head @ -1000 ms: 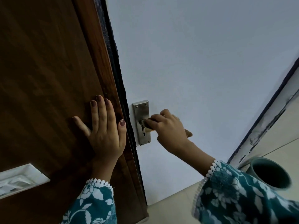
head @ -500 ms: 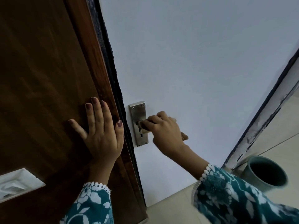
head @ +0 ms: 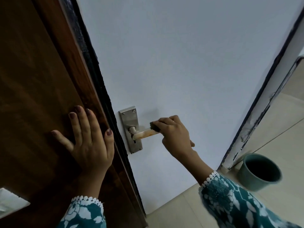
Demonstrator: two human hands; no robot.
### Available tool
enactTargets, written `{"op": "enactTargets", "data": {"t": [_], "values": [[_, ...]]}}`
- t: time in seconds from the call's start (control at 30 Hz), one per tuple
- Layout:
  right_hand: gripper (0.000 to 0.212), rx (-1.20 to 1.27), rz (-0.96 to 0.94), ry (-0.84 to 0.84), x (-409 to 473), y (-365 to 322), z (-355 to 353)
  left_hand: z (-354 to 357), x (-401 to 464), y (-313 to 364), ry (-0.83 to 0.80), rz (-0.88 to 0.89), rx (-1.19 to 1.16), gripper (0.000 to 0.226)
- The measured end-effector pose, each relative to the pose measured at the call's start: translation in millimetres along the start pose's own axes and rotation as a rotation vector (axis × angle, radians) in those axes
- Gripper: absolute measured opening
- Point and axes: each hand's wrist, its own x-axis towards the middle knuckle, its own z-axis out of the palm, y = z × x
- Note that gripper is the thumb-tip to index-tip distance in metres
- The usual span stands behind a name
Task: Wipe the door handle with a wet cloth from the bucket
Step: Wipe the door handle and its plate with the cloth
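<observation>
A pale lever door handle with orange stains sticks out from a steel backplate on the white door. My right hand grips the outer end of the handle, pressing a small dark cloth against its top. Most of the cloth is hidden under my fingers. My left hand lies flat, fingers spread, on the dark brown wooden panel left of the door edge. A teal bucket stands on the floor at the lower right; its inside looks dark.
The door's black edge runs diagonally between my hands. A worn white door frame rises at the right above the bucket. Beige floor tiles lie below. A white switch plate sits at the lower left on the wood.
My right hand with the cloth has slid outward along the handle, away from the backplate, baring the stained lever. The left hand stays flat on the wood.
</observation>
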Motion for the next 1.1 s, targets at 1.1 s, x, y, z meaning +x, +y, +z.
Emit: {"op": "enactTargets", "data": {"t": [1.1], "values": [[0.04,1.256,0.855,0.104,-4.6,30.0,7.5,2.5,-3.6,-2.6,0.0,0.029,0.0,0.061]]}}
